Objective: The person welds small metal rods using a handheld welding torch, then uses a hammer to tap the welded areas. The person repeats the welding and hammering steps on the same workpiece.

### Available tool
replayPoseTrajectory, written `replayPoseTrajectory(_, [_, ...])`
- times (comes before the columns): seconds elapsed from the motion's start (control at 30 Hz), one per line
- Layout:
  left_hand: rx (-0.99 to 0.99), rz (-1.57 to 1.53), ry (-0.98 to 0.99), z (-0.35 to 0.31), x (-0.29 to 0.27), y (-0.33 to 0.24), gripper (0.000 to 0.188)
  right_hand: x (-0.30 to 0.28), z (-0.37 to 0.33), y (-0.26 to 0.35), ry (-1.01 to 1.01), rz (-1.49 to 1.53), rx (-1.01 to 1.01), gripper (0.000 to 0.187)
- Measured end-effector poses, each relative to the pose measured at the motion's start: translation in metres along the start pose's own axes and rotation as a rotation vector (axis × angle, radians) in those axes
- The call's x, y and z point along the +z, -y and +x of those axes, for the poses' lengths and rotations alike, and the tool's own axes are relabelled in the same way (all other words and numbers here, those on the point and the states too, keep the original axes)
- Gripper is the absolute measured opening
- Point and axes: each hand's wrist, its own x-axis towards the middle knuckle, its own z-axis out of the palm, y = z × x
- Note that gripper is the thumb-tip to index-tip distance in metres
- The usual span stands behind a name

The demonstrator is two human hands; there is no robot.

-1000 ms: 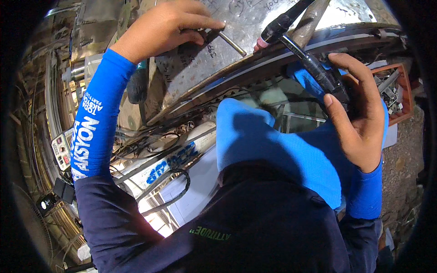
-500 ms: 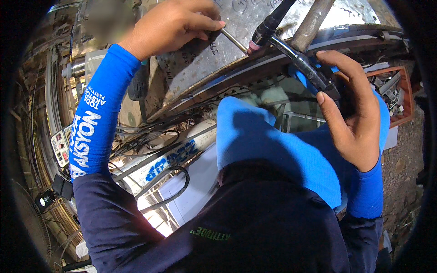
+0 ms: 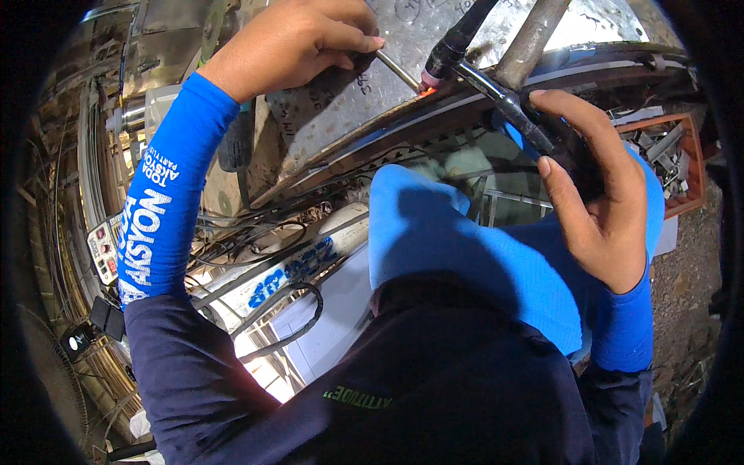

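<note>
Between the fingertips of my left hand (image 3: 298, 43), closed in a pinch, is a thin metal rod (image 3: 397, 70). It slants down to the right, toward the edge of a metal plate (image 3: 341, 112). My right hand (image 3: 612, 205) curls its thumb and fingers around the black handle of a welding torch (image 3: 504, 101). The torch's pink nozzle (image 3: 429, 80) sits close to the rod's lower end. A small orange glow (image 3: 428, 92) shows there, at the plate's edge. Whether nozzle and rod touch, I cannot tell.
A worn grey bar (image 3: 535, 43) slants behind the torch. At the right stands an orange crate (image 3: 700, 159) of metal scraps. Below the plate lie black cables (image 3: 306, 310) and a white cylinder (image 3: 341, 232) with blue paint. A control box with knobs (image 3: 102, 246) is far left.
An orange glow has appeared under the torch nozzle at the rod's end. The torch and my right fingers have shifted very slightly left; my left hand stays put.
</note>
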Motion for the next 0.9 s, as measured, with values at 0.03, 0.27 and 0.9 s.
replayPoseTrajectory(0.03, [0.000, -0.003, -0.001, 0.0002, 0.0001, 0.0002, 0.035, 0.0006, 0.0001, 0.0000, -0.013, 0.004, -0.002, 0.052])
replayPoseTrajectory(0.27, [0.003, 0.002, 0.014, 0.0021, 0.0002, 0.0010, 0.035, -0.0009, -0.0023, -0.0029, -0.065, -0.039, -0.021, 0.052])
replayPoseTrajectory(0.9, [-0.003, -0.025, 0.003, -0.0012, 0.0044, 0.0048, 0.034, -0.0008, -0.0002, 0.0012, -0.003, 0.015, 0.001, 0.051])
